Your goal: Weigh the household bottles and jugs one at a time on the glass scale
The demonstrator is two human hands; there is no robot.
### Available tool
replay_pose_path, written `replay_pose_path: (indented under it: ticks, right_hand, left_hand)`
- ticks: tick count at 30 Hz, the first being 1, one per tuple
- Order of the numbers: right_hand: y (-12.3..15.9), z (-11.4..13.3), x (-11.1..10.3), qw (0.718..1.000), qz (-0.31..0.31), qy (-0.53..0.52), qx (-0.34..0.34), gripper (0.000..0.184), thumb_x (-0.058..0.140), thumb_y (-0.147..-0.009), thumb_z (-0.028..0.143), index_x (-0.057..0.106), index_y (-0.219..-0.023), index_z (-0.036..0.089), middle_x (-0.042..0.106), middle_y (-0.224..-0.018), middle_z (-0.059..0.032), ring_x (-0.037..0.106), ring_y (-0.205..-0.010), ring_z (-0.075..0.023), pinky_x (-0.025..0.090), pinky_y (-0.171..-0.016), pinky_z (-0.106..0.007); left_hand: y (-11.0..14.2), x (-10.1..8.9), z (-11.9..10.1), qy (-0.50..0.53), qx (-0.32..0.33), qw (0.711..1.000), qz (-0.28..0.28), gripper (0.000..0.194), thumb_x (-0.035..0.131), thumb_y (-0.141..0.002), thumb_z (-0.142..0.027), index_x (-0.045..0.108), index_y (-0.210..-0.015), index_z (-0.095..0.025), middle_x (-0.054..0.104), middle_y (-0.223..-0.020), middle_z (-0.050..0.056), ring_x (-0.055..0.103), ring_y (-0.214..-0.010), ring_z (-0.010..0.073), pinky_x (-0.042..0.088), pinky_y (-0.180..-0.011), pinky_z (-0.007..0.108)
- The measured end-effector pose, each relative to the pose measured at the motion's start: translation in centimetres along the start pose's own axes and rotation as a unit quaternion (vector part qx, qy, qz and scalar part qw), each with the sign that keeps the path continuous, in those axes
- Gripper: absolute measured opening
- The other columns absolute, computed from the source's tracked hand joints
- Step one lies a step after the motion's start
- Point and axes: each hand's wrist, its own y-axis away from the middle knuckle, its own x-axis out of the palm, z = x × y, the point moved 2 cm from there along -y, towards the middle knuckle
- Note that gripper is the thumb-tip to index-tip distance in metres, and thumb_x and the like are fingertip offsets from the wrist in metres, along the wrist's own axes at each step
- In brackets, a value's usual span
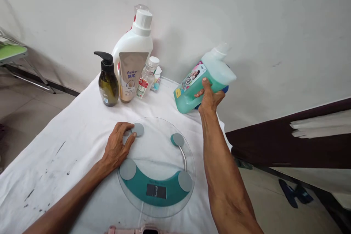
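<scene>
My right hand (210,97) is wrapped round the handle of a green laundry liquid bottle (193,93), a translucent jug with a pale cap and a printed label. The bottle tilts to the right near the wall, and its lower end is close to the cloth. My left hand (119,144) rests at the upper left edge of a round glass bathroom scale (157,153), with thumb and fingers apart on either side of a grey disc (137,129). The scale lies flat, its teal band and small display (156,191) toward me.
A black-pump bottle (108,84), a Rejoice tube (131,76), a large white bottle (134,44) and a small clear bottle (148,76) stand at the back left. A pink-strapped watch (149,229) lies at the front. White cloth (68,146) covers the table; the wall is behind.
</scene>
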Motion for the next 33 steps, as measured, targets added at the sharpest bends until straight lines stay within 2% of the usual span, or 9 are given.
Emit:
replay_pose_path:
  ticks: [2, 5, 8, 13, 17, 20, 23, 29, 33]
  right_hand:
    - [0.4, 0.6, 0.9, 1.0, 0.006, -0.011, 0.014, 0.051, 0.073, -0.077, 0.074, 0.047, -0.072, 0.031, 0.038, -0.054, 0.0091, 0.043, -0.048, -0.0159, 0.049, -0.051, -0.04]
    - [1.7, 2.0, 1.1, 0.998, -0.043, -0.018, 0.031, 0.054, 0.075, -0.078, 0.074, 0.043, -0.065, 0.032, 0.035, -0.05, 0.0079, 0.036, -0.045, -0.0136, 0.04, -0.043, -0.036]
    - [3.4, 3.9, -0.1, 0.994, -0.088, -0.051, 0.05, 0.055, 0.081, -0.074, 0.069, 0.043, -0.06, 0.032, 0.034, -0.046, 0.0079, 0.033, -0.043, -0.0126, 0.034, -0.037, -0.035]
    - [6.5, 8.5, -3.1, 0.989, -0.087, -0.11, 0.035, 0.059, 0.088, -0.068, 0.058, 0.04, -0.05, 0.029, 0.034, -0.045, 0.0064, 0.034, -0.042, -0.0123, 0.034, -0.036, -0.034]
    - [8.9, 13.0, -5.9, 0.993, -0.058, -0.104, 0.005, 0.067, 0.091, -0.065, 0.063, 0.036, -0.045, 0.03, 0.028, -0.043, 0.0069, 0.03, -0.039, -0.011, 0.032, -0.037, -0.036]
    - [11.2, 16.2, -7.8, 0.994, -0.014, -0.105, 0.012, 0.068, 0.09, -0.065, 0.07, 0.04, -0.046, 0.029, 0.026, -0.042, 0.0079, 0.029, -0.036, -0.0099, 0.032, -0.037, -0.035]
    - [14.1, 18.4, -9.3, 0.994, 0.023, -0.1, 0.031, 0.067, 0.091, -0.064, 0.071, 0.042, -0.048, 0.029, 0.026, -0.04, 0.0089, 0.028, -0.034, -0.0092, 0.033, -0.037, -0.034]
    - [19.9, 20.0, -10.6, 0.988, 0.064, -0.117, 0.077, 0.062, 0.097, -0.062, 0.054, 0.045, -0.047, 0.023, 0.035, -0.039, 0.0095, 0.034, -0.033, -0.0072, 0.037, -0.039, -0.028]
    - [22.1, 19.8, -10.5, 0.985, 0.074, -0.129, 0.086, 0.057, 0.095, -0.067, 0.046, 0.048, -0.047, 0.021, 0.038, -0.041, 0.0092, 0.039, -0.035, -0.0068, 0.038, -0.041, -0.026]
  left_hand:
    - [0.0, 0.0, 0.0, 0.004, -0.005, 1.0, 0.002, 0.024, 0.06, -0.101, -0.038, 0.069, -0.118, -0.024, 0.069, -0.113, 0.007, 0.07, -0.098, 0.0231, 0.062, -0.091, 0.043]
    - [0.1, 0.0, 0.0, 0.013, -0.009, 1.0, 0.004, 0.023, 0.06, -0.101, -0.037, 0.069, -0.117, -0.024, 0.069, -0.113, 0.007, 0.071, -0.098, 0.0232, 0.063, -0.092, 0.043]
    - [0.1, 0.0, 0.1, 0.017, -0.006, 1.0, 0.002, 0.022, 0.059, -0.101, -0.036, 0.069, -0.117, -0.024, 0.069, -0.113, 0.007, 0.071, -0.098, 0.0233, 0.063, -0.092, 0.043]
    - [0.2, -0.2, 0.1, 0.015, 0.007, 1.0, 0.002, 0.021, 0.059, -0.101, -0.036, 0.069, -0.116, -0.024, 0.069, -0.111, 0.008, 0.072, -0.099, 0.0239, 0.063, -0.092, 0.044]
    - [0.2, -0.3, 0.2, 0.01, 0.015, 1.0, 0.004, 0.022, 0.06, -0.1, -0.035, 0.069, -0.115, -0.022, 0.068, -0.111, 0.008, 0.071, -0.099, 0.0237, 0.063, -0.094, 0.045]
    - [0.2, -0.2, 0.3, 0.009, 0.018, 1.0, 0.007, 0.022, 0.06, -0.1, -0.034, 0.069, -0.116, -0.021, 0.067, -0.113, 0.008, 0.071, -0.1, 0.0233, 0.062, -0.097, 0.045]
    - [0.2, -0.1, 0.4, 0.01, 0.015, 1.0, 0.009, 0.024, 0.059, -0.1, -0.033, 0.069, -0.117, -0.02, 0.067, -0.114, 0.009, 0.07, -0.1, 0.0227, 0.061, -0.097, 0.044]
    - [0.0, -0.1, 1.1, 0.009, 0.013, 1.0, 0.014, 0.022, 0.059, -0.1, -0.032, 0.069, -0.116, -0.02, 0.066, -0.114, 0.009, 0.071, -0.1, 0.023, 0.061, -0.096, 0.044]
    - [0.0, 0.0, 1.4, 0.014, 0.015, 1.0, 0.016, 0.018, 0.06, -0.099, -0.029, 0.068, -0.114, -0.021, 0.066, -0.115, 0.009, 0.071, -0.098, 0.0222, 0.061, -0.097, 0.044]
